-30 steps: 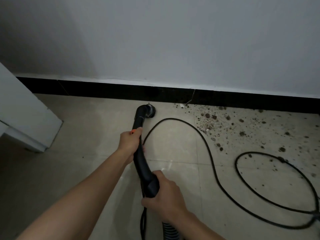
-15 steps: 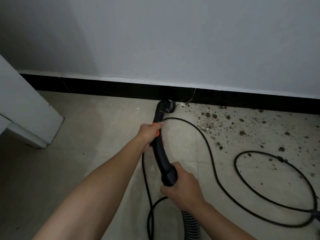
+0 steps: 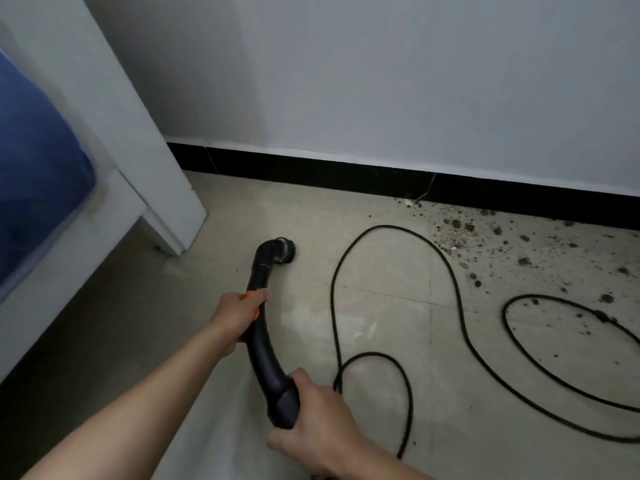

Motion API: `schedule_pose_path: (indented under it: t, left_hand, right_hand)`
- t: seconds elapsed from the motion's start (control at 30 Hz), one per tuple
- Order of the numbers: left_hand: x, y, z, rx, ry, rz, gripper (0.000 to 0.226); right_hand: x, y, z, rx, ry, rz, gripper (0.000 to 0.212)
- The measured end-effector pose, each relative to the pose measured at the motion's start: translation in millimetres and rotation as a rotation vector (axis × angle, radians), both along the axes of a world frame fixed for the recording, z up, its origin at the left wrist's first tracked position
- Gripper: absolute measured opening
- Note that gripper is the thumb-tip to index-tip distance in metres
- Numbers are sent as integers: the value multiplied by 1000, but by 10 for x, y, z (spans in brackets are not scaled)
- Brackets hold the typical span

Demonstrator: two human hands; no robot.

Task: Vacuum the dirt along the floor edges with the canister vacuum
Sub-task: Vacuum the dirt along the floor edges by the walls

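I hold the black curved vacuum handle [image 3: 260,344] with both hands. My left hand [image 3: 239,311] grips its upper part over an orange button, and my right hand [image 3: 317,415] grips its lower end where the hose joins. The round nozzle opening [image 3: 285,250] rests on the beige tile floor, well short of the black skirting board [image 3: 311,169]. Dark clumps and specks of dirt [image 3: 491,247] lie scattered along the skirting at the right, away from the nozzle. The canister itself is out of view.
A black power cord [image 3: 457,306] loops over the tiles to the right of the handle, crossing the dirty patch. A white furniture leg [image 3: 173,216] with a blue cushion [image 3: 38,188] stands at the left. A grey-white wall [image 3: 381,81] rises behind.
The nozzle has drawn back from the skirting toward me and to the left, away from the dirt. The view has swung left, bringing the white furniture and blue cushion into sight.
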State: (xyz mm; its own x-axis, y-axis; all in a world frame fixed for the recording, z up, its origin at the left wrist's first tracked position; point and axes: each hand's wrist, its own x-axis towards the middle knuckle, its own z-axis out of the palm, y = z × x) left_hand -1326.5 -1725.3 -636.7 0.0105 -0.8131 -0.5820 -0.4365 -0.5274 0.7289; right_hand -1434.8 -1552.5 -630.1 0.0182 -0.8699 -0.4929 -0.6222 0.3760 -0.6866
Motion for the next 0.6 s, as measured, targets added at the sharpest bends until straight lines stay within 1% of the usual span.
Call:
schedule_pose_path:
  t: [0.1, 0.2, 0.3, 0.37, 0.43, 0.53, 0.6]
  left_hand:
    - [290, 178, 86, 13, -54, 20, 31]
    - [470, 378, 97, 25, -91, -35, 31]
    - [492, 533, -36, -28, -97, -71, 31]
    - [503, 590, -155, -73, -76, -47, 34]
    - [601, 613, -252, -98, -90, 4, 36]
    - [852, 493, -200, -130, -99, 126, 35]
    - [1003, 351, -112, -128, -115, 168, 37]
  right_hand:
    - [284, 140, 81, 12, -33, 51, 57]
    - [539, 352, 87, 68, -33, 42, 58]
    - [587, 518, -25, 89, -19, -14, 49]
    - [554, 535, -120, 69, -21, -14, 44]
    - [556, 520, -161, 44, -24, 4, 44]
    - [664, 327, -128, -2, -56, 73, 50]
    - [818, 176, -101, -20, -46, 122, 55]
